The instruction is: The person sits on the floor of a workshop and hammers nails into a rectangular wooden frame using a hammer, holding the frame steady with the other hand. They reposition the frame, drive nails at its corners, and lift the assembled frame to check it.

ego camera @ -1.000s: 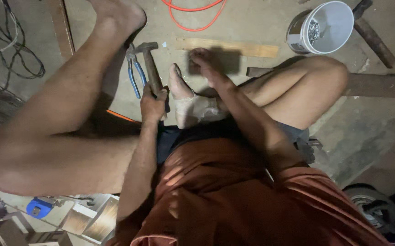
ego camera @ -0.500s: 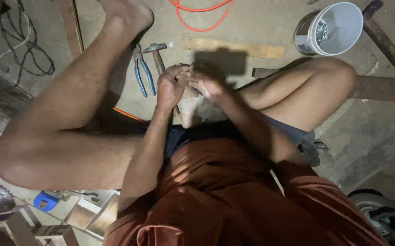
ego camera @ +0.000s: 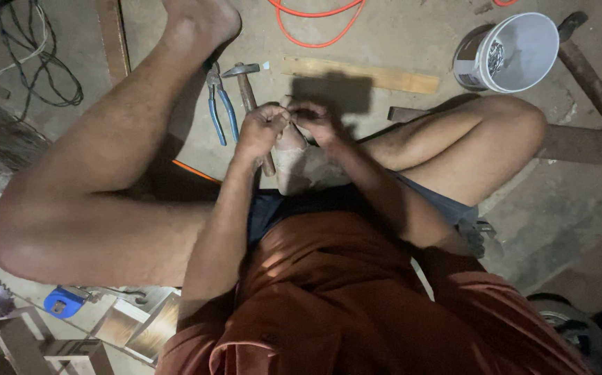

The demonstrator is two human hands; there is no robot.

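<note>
I sit on the floor with my bare legs spread, and both hands meet above my right foot (ego camera: 290, 156). My left hand (ego camera: 262, 128) has its fingers curled, and its fingertips touch those of my right hand (ego camera: 315, 119). The fingers pinch together around something small that I cannot make out. A hammer (ego camera: 244, 78) with a wooden handle lies on the floor, its handle running under my left hand. Blue-handled pliers (ego camera: 221, 107) lie just left of the hammer.
A white bucket (ego camera: 523, 55) holding nails stands at the far right, beside a dark wooden beam (ego camera: 586, 142). A light wood strip (ego camera: 384, 76) and an orange cable (ego camera: 315, 28) lie ahead. Black cables (ego camera: 30, 76) are at left, with a blue tape measure (ego camera: 61, 302) near my hip.
My left hand has let go of the hammer, which now lies on the floor. Both hands have come together above my right foot.
</note>
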